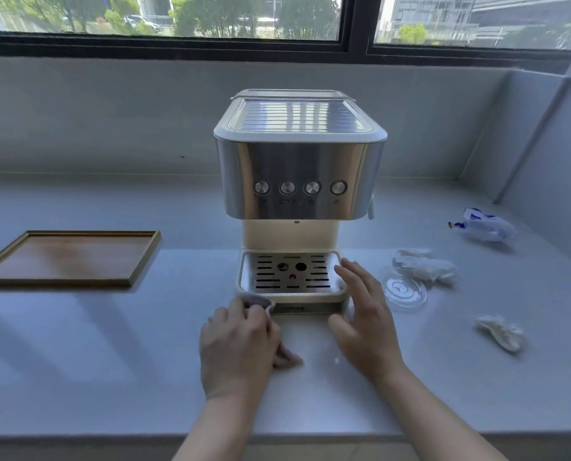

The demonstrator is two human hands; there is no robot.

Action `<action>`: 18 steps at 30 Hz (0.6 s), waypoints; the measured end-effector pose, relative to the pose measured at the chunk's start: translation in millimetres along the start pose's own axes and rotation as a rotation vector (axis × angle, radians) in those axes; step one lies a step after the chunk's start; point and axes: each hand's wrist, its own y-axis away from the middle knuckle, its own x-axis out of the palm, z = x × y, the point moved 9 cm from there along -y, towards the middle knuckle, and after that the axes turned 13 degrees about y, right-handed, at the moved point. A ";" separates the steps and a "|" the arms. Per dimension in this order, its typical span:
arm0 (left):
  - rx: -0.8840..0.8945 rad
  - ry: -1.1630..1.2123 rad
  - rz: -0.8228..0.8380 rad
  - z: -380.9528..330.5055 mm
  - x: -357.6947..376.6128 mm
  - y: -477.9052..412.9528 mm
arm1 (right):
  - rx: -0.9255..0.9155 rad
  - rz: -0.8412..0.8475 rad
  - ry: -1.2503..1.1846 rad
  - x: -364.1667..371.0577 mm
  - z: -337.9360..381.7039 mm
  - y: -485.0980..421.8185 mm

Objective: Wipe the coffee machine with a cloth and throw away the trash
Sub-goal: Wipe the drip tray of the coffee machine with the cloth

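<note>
A steel and cream coffee machine (299,168) stands in the middle of the white counter, its slotted drip tray (290,272) facing me. My left hand (239,347) presses a greyish cloth (285,357) against the front left corner of the machine's base. My right hand (365,317) rests with fingers spread against the drip tray's right edge, holding nothing. To the right lies the trash: a clear plastic lid (405,291), a crumpled white tissue (425,266), another tissue wad (501,332) and a blue and white wrapper (486,224).
A wooden tray (144,252) lies flat on the counter (94,344) at the left. A low wall and a window run behind the machine. A slanted panel (543,134) closes off the right end. The counter's front edge is near my forearms.
</note>
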 end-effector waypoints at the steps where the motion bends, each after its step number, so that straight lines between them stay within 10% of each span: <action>1: 0.038 -0.012 0.035 -13.4 4.8 2.3 | -0.008 -0.046 -0.002 -5.9 1.2 2.2; 9: 0.041 0.068 0.229 -85.2 31.4 7.2 | 0.145 -0.087 -0.186 -29.0 -12.0 50.4; 13: -0.249 0.837 0.374 -80.2 44.3 9.7 | 0.242 0.233 -0.697 -11.5 -8.8 59.7; 15: -0.422 1.323 0.385 -62.5 35.9 15.4 | 0.139 0.284 -0.488 -14.7 0.0 56.8; 18: -0.277 1.155 0.333 -14.8 13.9 19.9 | -0.090 0.307 0.232 -3.4 15.9 55.5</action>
